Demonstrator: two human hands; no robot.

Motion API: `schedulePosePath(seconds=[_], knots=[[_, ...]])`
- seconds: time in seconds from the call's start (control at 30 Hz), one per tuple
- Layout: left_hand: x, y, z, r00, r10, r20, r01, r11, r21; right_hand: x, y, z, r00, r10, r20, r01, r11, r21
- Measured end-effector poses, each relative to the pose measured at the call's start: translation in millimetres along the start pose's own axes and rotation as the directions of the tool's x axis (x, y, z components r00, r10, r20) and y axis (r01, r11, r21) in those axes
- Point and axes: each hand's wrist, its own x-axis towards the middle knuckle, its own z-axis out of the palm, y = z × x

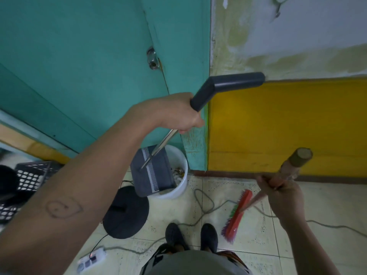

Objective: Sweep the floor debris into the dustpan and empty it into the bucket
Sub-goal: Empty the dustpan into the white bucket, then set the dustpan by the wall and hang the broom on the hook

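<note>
While the dustpan (153,171) hangs tipped over the white bucket (181,188) at my twelve o'clock, I judge the emptying under way, since scraps (178,173) lie inside. My left hand (178,114) grips the pan's long handle. At three o'clock, my right hand (282,193) wraps the broom (237,215) stick. A black lid (126,212) lies at the bucket's seven o'clock.

The dustpan (153,171) hangs over the bucket (179,188), which stands at the door's (79,56) foot. A lid (126,212) lies on the floor (258,241) just left and nearer; the broom head (237,213) rests to the right.
</note>
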Motion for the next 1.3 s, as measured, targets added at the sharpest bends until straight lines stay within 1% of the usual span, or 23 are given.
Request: schedulePosePath(seconds=[0.13,0.33,0.47,0.6,0.7,0.77,0.87,0.93,1.03,1.1,1.17,1.27,1.3], knots=[[-19,-15,-3,0.994,-0.043,-0.101,0.033,0.995,-0.094,-1,-16,-3,1.0,-0.019,0.013,0.019,1.0,-0.008],[-59,-32,-20,0.965,-0.076,-0.251,0.027,0.981,-0.191,-7,-33,-9,0.997,-0.07,-0.041,0.073,0.996,0.052],[-95,-47,-33,0.912,-0.107,-0.395,-0.024,0.95,-0.311,-23,-48,-11,0.986,-0.131,-0.108,0.139,0.988,0.069],[-126,-63,-36,0.861,-0.16,-0.483,-0.078,0.896,-0.436,-35,-62,-11,0.965,-0.194,-0.175,0.211,0.974,0.087],[-148,-80,-29,0.826,-0.225,-0.517,-0.131,0.816,-0.563,-45,-77,-6,0.939,-0.258,-0.227,0.291,0.949,0.126],[-156,-86,-18,0.808,-0.258,-0.53,-0.166,0.764,-0.624,-54,-87,-6,0.92,-0.314,-0.236,0.353,0.924,0.147],[-165,-91,3,0.806,-0.265,-0.53,-0.248,0.661,-0.708,-75,-103,-9,0.889,-0.417,-0.187,0.448,0.877,0.174],[-163,-93,19,0.793,-0.284,-0.538,-0.293,0.597,-0.747,-88,-114,-9,0.879,-0.447,-0.164,0.474,0.854,0.212],[-156,-86,45,0.792,-0.326,-0.516,-0.326,0.489,-0.809,-105,-126,-8,0.847,-0.484,-0.222,0.522,0.836,0.17],[-153,-75,58,0.812,-0.289,-0.506,-0.363,0.429,-0.827,-115,-133,-9,0.824,-0.505,-0.257,0.551,0.82,0.156],[-153,-62,63,0.842,-0.198,-0.501,-0.395,0.406,-0.824,-124,-138,-11,0.808,-0.529,-0.258,0.579,0.795,0.183],[-157,-41,71,0.892,0.0,-0.452,-0.426,0.334,-0.841,-139,-141,-25,0.799,-0.568,-0.2,0.602,0.752,0.268],[-157,-35,75,0.9,0.058,-0.433,-0.426,0.336,-0.84,-143,-141,-31,0.804,-0.569,-0.175,0.593,0.746,0.302]])
